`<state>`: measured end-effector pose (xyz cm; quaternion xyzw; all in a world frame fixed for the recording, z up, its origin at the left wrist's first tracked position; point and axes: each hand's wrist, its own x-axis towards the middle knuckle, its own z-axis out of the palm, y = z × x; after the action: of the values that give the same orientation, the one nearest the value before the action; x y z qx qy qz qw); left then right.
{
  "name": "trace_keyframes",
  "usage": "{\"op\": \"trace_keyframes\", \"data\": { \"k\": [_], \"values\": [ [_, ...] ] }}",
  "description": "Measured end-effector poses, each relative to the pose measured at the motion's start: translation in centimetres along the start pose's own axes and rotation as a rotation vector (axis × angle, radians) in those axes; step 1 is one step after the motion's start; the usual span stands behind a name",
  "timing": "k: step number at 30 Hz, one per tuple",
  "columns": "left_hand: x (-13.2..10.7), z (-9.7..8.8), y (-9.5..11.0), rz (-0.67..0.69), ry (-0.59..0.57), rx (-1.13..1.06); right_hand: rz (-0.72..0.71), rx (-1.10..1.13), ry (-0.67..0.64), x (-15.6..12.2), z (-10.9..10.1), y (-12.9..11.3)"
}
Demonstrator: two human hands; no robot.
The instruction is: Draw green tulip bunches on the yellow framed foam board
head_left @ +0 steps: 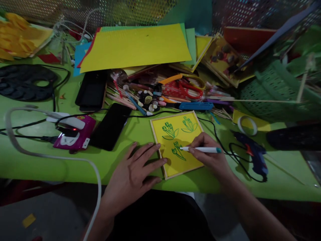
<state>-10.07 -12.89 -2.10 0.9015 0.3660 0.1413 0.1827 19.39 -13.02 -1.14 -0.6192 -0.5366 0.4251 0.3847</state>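
Observation:
A small yellow card [175,160] with a wooden stick frame lies on the green table, with three green flower drawings on it. My right hand [209,155] is closed around a white marker with a teal cap [200,149], its tip touching the lowest flower drawing. My left hand [135,170] lies flat with fingers spread, pressing on the card's left edge and the table beside it.
A black phone [110,125] and a pink power strip [75,134] lie to the left. A blue glue gun [253,152], a tape roll [247,124] and a green basket [276,90] are to the right. Scissors [183,87], sticks and coloured paper sheets [135,47] crowd the back.

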Motion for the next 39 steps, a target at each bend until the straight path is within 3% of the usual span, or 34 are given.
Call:
{"op": "trace_keyframes", "data": {
  "k": [12, 39],
  "values": [
    [-0.01, 0.04, 0.01, 0.015, -0.008, 0.014, 0.001, 0.077, 0.043, -0.27, -0.21, 0.02],
    [0.11, 0.07, -0.12, 0.028, 0.005, 0.020, 0.004, 0.083, -0.012, -0.25, -0.44, -0.26]
  ]
}}
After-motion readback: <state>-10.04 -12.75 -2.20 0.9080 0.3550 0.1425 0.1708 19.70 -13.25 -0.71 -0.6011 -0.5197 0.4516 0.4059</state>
